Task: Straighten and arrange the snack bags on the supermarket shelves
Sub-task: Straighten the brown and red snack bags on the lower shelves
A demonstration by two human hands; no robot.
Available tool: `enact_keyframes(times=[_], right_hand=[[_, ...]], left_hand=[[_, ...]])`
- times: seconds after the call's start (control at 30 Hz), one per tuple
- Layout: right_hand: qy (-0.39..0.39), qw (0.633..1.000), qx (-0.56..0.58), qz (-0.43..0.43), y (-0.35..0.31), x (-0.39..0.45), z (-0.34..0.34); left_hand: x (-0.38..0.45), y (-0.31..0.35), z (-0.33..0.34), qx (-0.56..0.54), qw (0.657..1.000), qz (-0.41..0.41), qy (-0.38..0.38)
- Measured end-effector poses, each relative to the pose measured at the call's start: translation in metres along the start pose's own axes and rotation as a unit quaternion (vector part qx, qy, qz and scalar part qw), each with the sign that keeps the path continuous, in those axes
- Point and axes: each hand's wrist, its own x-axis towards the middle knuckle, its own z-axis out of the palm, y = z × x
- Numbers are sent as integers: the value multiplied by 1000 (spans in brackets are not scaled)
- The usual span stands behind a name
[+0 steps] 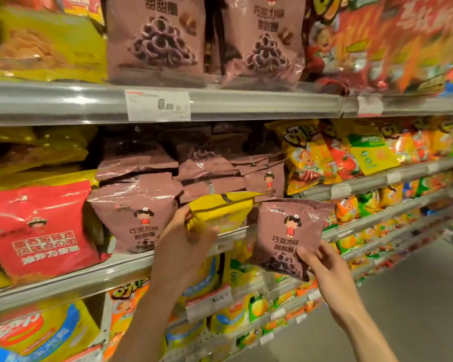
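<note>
My left hand grips the lower left corner of a yellow snack bag that lies among brown bags on the middle shelf. My right hand holds a brown chocolate-ring bag by its lower right corner, out in front of the shelf edge and just right of the yellow bag. A second brown bag stands upright to the left of my left hand. Behind it, several brown bags lie stacked flat and untidy.
A red bag stands at the left on the middle shelf rail. The upper shelf carries two upright brown bags. Yellow and orange bags fill the shelves to the right. Grey aisle floor lies lower right.
</note>
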Motion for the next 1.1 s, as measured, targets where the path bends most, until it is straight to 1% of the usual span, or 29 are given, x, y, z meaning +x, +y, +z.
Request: enact_keyframes(times=[0.1, 0.23, 0.4, 0.53, 0.67, 0.8, 0.93, 1.0, 1.1], right_hand=[[-25, 1000, -5, -4, 3, 22, -8], [-69, 998, 9, 0, 12, 51, -22], [-122, 993, 10, -3, 22, 82, -37], [-153, 988, 1, -5, 28, 101, -46], [-189, 982, -6, -20, 26, 113, -50], [-210, 977, -26, -40, 19, 122, -44], [-214, 977, 14, -5, 15, 129, -26], [-220, 975, 25, -6, 14, 130, -14], [-220, 975, 22, -20, 15, 135, 6]], left_hand=[[5, 3, 12, 5, 1000, 5, 26], [8, 8, 22, 9, 998, -56, 25], [5, 20, 40, 62, 992, -48, 95], [4, 29, 48, 88, 988, -69, 108], [1, 35, 47, 101, 985, -68, 123], [-3, 38, 41, 64, 985, -67, 147], [-6, 47, 32, 76, 983, -47, 162], [-10, 51, 27, 76, 981, -45, 172], [-15, 55, 18, 69, 979, -64, 182]])
